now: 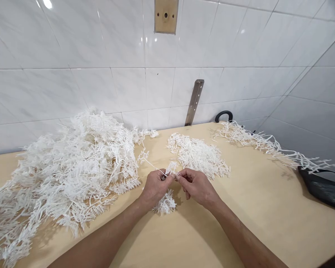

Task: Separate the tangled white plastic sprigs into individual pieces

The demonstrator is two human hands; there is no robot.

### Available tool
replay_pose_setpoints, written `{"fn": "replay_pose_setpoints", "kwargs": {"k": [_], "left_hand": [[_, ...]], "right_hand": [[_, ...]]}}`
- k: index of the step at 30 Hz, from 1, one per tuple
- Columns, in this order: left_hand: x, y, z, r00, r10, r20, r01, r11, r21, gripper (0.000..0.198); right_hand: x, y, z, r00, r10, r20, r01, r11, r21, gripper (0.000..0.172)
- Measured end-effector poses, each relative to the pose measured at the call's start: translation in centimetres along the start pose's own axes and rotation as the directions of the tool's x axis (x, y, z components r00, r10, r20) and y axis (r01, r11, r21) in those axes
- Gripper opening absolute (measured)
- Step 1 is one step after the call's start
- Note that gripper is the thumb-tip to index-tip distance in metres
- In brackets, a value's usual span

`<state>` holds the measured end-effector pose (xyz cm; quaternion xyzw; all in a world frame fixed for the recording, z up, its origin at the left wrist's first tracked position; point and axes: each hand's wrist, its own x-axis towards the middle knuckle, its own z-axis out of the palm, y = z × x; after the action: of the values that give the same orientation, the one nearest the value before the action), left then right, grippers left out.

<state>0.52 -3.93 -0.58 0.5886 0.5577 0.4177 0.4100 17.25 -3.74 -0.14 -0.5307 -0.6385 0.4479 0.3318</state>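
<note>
Near the middle of the table, my left hand is closed round a white branched plastic sprig, whose thin stem sticks out up and to the left. My right hand meets it from the right, thumb and forefinger pinched at the sprig's tips. Exactly what lies between those fingertips is too small to make out. Under my left hand sits a small clump of white sprigs. Just beyond my hands is a pile of short white pieces.
A large heap of white branched sprigs covers the table's left side. Bare white stems lie along the right back edge, near a black curved handle. A black mesh-sided item rests at right. A metal strip leans on the tiled wall.
</note>
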Motion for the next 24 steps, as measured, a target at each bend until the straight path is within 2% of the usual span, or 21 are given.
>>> {"fn": "replay_pose_setpoints", "kwargs": {"k": [5, 8, 13, 19, 22, 24], "left_hand": [[-0.2, 0.3, 0.2, 1.0, -0.015, -0.012, 0.015, 1.0, 0.024, 0.029], [-0.4, 0.7, 0.2, 1.0, -0.018, -0.019, 0.019, 1.0, 0.022, 0.026], [-0.6, 1.2, 0.0, 0.999, -0.031, -0.014, 0.031, 0.999, 0.026, 0.028], [-0.2, 0.7, -0.3, 0.999, -0.009, 0.04, 0.009, 1.0, 0.003, 0.031], [-0.3, 0.3, -0.1, 1.0, -0.002, 0.019, 0.002, 1.0, 0.008, 0.032], [-0.5, 0.2, 0.1, 0.999, 0.044, -0.002, -0.044, 0.997, 0.057, 0.031]], "right_hand": [[-0.1, -0.2, 0.2, 0.992, -0.074, -0.1, 0.053, 0.979, -0.197, 0.019], [-0.1, -0.3, 0.4, 0.988, -0.114, -0.102, 0.083, 0.959, -0.271, 0.017], [-0.2, -0.2, 0.6, 0.991, -0.098, -0.087, 0.076, 0.971, -0.228, 0.019], [-0.4, -0.2, 0.6, 0.992, -0.113, -0.058, 0.101, 0.978, -0.182, 0.018], [-0.4, -0.3, 0.8, 0.994, -0.098, -0.04, 0.091, 0.984, -0.151, 0.018], [-0.4, -0.3, 1.1, 0.998, -0.058, -0.022, 0.055, 0.991, -0.123, 0.017]]}}
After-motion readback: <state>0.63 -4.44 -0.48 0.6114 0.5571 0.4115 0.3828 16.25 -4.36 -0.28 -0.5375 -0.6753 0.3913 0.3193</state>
